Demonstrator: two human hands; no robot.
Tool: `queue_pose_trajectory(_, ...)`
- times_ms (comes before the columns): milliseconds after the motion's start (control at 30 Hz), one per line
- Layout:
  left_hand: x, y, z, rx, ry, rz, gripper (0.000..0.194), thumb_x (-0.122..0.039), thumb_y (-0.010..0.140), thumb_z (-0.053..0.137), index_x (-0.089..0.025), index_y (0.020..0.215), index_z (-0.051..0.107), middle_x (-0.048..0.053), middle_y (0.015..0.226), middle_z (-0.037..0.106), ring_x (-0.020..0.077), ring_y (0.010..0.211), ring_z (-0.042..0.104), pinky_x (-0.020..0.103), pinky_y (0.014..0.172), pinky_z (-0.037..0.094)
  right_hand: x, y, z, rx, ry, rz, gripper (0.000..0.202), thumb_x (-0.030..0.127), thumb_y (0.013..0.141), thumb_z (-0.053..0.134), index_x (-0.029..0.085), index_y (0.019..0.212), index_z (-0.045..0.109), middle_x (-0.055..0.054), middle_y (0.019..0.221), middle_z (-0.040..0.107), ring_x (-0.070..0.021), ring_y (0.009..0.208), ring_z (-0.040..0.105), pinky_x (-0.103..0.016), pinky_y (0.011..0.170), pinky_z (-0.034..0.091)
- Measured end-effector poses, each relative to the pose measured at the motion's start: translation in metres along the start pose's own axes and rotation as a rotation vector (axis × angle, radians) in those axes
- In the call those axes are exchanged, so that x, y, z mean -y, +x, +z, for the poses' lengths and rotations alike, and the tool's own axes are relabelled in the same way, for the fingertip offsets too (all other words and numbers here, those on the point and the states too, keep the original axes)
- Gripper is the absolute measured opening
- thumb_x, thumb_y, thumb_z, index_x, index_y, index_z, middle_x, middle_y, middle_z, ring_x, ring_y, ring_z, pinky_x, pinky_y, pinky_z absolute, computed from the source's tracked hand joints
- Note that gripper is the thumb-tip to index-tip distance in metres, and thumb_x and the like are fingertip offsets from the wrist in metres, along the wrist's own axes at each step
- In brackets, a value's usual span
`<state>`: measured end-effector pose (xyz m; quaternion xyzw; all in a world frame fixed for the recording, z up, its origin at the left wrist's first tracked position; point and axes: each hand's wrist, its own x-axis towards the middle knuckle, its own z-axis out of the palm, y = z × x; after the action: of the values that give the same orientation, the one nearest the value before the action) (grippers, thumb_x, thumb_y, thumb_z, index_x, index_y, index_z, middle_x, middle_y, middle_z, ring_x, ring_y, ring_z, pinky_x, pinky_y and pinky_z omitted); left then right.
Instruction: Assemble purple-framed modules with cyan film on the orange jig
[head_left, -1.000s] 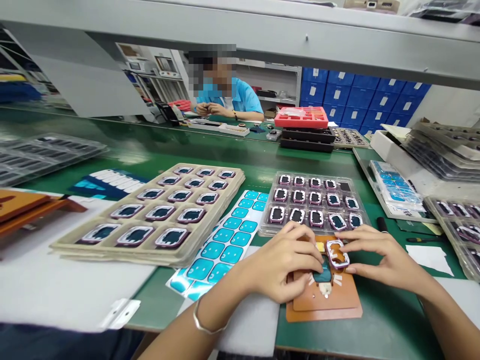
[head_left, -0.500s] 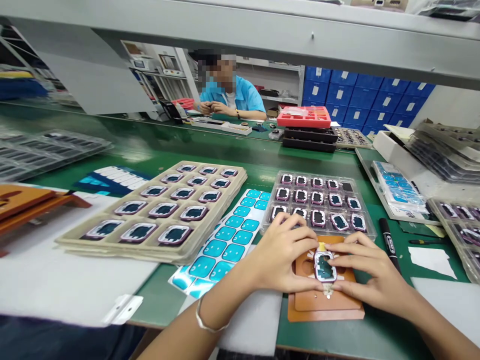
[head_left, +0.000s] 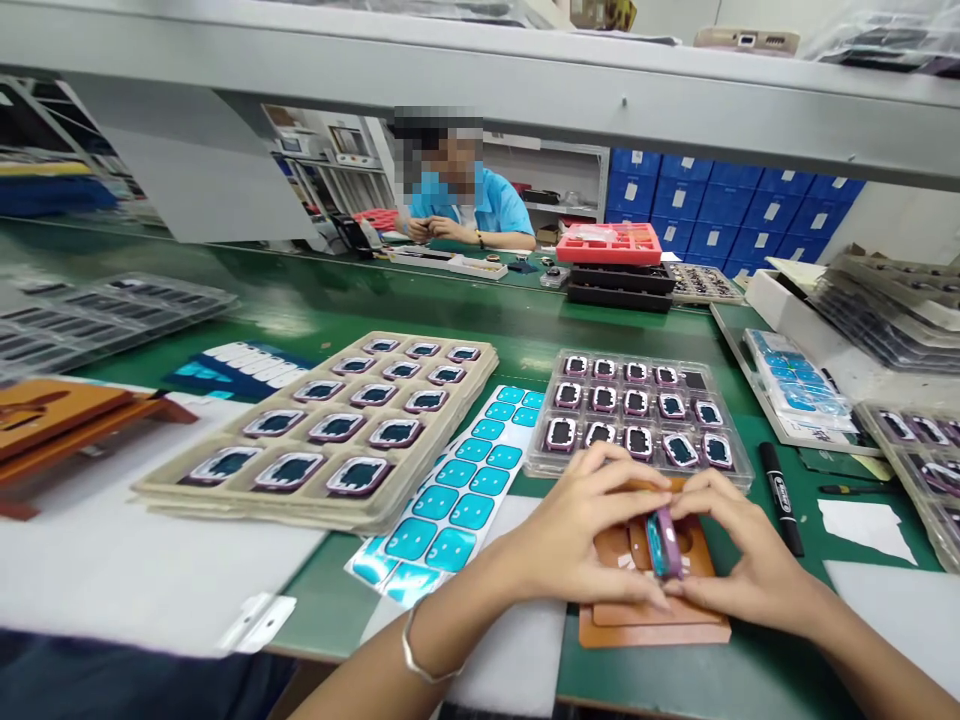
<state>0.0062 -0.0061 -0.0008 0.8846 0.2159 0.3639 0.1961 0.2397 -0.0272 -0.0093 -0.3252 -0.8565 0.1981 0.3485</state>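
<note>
A purple smartwatch case (head_left: 670,543) stands tilted on its edge, its blue-covered side facing left. My right hand (head_left: 739,550) grips it, fingers at the far end and thumb at the near end. On its other side, my left hand (head_left: 585,530) also pinches the case between fingertips and thumb. Both hands are over an orange fixture board (head_left: 645,628), partly hidden by them. Just behind, a clear plastic tray (head_left: 739,470) holds several similar cases. Left of my left hand lies a sheet of blue adhesive pieces (head_left: 480,478).
A beige tray (head_left: 390,515) of cases stands at left, beside another orange fixture (head_left: 67,410). A black marker (head_left: 780,500) and white paper scrap (head_left: 866,528) lie at right. A grey shelf beam (head_left: 450,70) crosses above. A person (head_left: 487,205) sits opposite.
The watch case was lying face up on the orange fixture between my hands. Now it is turned up on its edge in my fingers. The view has shifted slightly.
</note>
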Motion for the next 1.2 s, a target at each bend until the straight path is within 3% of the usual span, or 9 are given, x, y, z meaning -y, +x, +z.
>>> queue_pose_trajectory(100, 0.0005, 0.0004, 0.0043, 0.036, -0.004, 0.061, 0.076, -0.05, 0.074, 0.079, -0.03, 0.141, 0.05, 0.006, 0.134, 0.055, 0.0262, 0.118, 0.04, 0.043, 0.105, 0.038, 0.001, -0.0036, 0.0047, -0.049, 0.187, 0.089, 0.051, 0.029, 0.073, 0.083, 0.028, 0.11, 0.049, -0.001, 0.107, 0.057, -0.0173, 0.102, 0.058, -0.026, 0.085, 0.052)
queue_pose_trajectory(200, 0.003, 0.0, 0.0073, -0.05, 0.036, 0.105, 0.077, -0.046, 0.076, 0.079, -0.031, 0.143, 0.045, 0.007, 0.133, 0.054, 0.0252, 0.117, 0.04, 0.042, 0.103, 0.039, 0.001, -0.0054, 0.0085, -0.011, 0.36, 0.166, 0.055, 0.032, 0.077, 0.081, 0.033, 0.119, 0.045, 0.001, 0.115, 0.054, -0.0134, 0.111, 0.058, -0.021, 0.095, 0.049)
queue_pose_trajectory(467, 0.0067, 0.0004, 0.0086, -0.243, 0.161, 0.222, 0.061, -0.047, 0.074, 0.08, -0.022, 0.126, 0.059, 0.007, 0.12, 0.06, 0.0218, 0.112, 0.044, 0.039, 0.099, 0.039, -0.0021, -0.0031, 0.0078, 0.138, 0.737, 0.337, 0.053, 0.038, 0.078, 0.082, 0.03, 0.118, 0.048, 0.001, 0.117, 0.058, -0.0135, 0.113, 0.058, -0.023, 0.097, 0.044)
queue_pose_trajectory(633, 0.0055, 0.002, 0.0062, -0.283, 0.232, 0.288, 0.051, -0.055, 0.075, 0.074, -0.022, 0.113, 0.064, 0.008, 0.115, 0.062, 0.0207, 0.107, 0.049, 0.04, 0.094, 0.042, -0.0018, -0.0009, 0.0077, 0.155, 0.822, 0.339, 0.051, 0.042, 0.077, 0.082, 0.03, 0.117, 0.052, 0.0, 0.116, 0.058, -0.0147, 0.113, 0.059, -0.025, 0.097, 0.044)
queue_pose_trajectory(767, 0.003, 0.0031, 0.0042, -0.296, 0.227, 0.31, 0.041, -0.051, 0.077, 0.073, -0.021, 0.105, 0.066, 0.007, 0.112, 0.065, 0.0187, 0.104, 0.05, 0.038, 0.091, 0.044, -0.0023, 0.0003, 0.008, 0.154, 0.848, 0.35, 0.046, 0.043, 0.08, 0.08, 0.029, 0.116, 0.054, -0.001, 0.118, 0.061, -0.0154, 0.116, 0.058, -0.027, 0.101, 0.043)
queue_pose_trajectory(900, 0.0021, 0.004, 0.0035, -0.328, 0.176, 0.289, 0.033, -0.042, 0.079, 0.075, -0.02, 0.103, 0.067, 0.006, 0.106, 0.067, 0.0181, 0.1, 0.052, 0.037, 0.09, 0.047, -0.0016, 0.0017, 0.0045, 0.148, 0.871, 0.392, 0.046, 0.046, 0.082, 0.077, 0.029, 0.119, 0.056, -0.003, 0.119, 0.063, -0.0162, 0.112, 0.061, -0.029, 0.099, 0.046)
queue_pose_trajectory(1067, 0.0026, 0.0034, 0.0048, -0.33, 0.061, 0.208, 0.036, -0.039, 0.077, 0.078, -0.021, 0.107, 0.067, 0.006, 0.104, 0.07, 0.0187, 0.098, 0.059, 0.035, 0.085, 0.052, -0.0026, 0.0012, 0.0016, 0.134, 0.91, 0.471, 0.039, 0.048, 0.087, 0.07, 0.025, 0.118, 0.062, -0.006, 0.113, 0.067, -0.0165, 0.096, 0.066, -0.029, 0.086, 0.053)
queue_pose_trajectory(1200, 0.001, 0.001, 0.0074, -0.317, -0.14, 0.08, 0.047, -0.034, 0.072, 0.084, -0.02, 0.112, 0.064, 0.007, 0.107, 0.071, 0.018, 0.096, 0.066, 0.033, 0.085, 0.054, -0.0035, 0.0009, 0.0028, 0.08, 0.916, 0.469, 0.034, 0.041, 0.085, 0.075, 0.027, 0.114, 0.066, -0.004, 0.107, 0.069, -0.0143, 0.095, 0.066, -0.027, 0.088, 0.053)
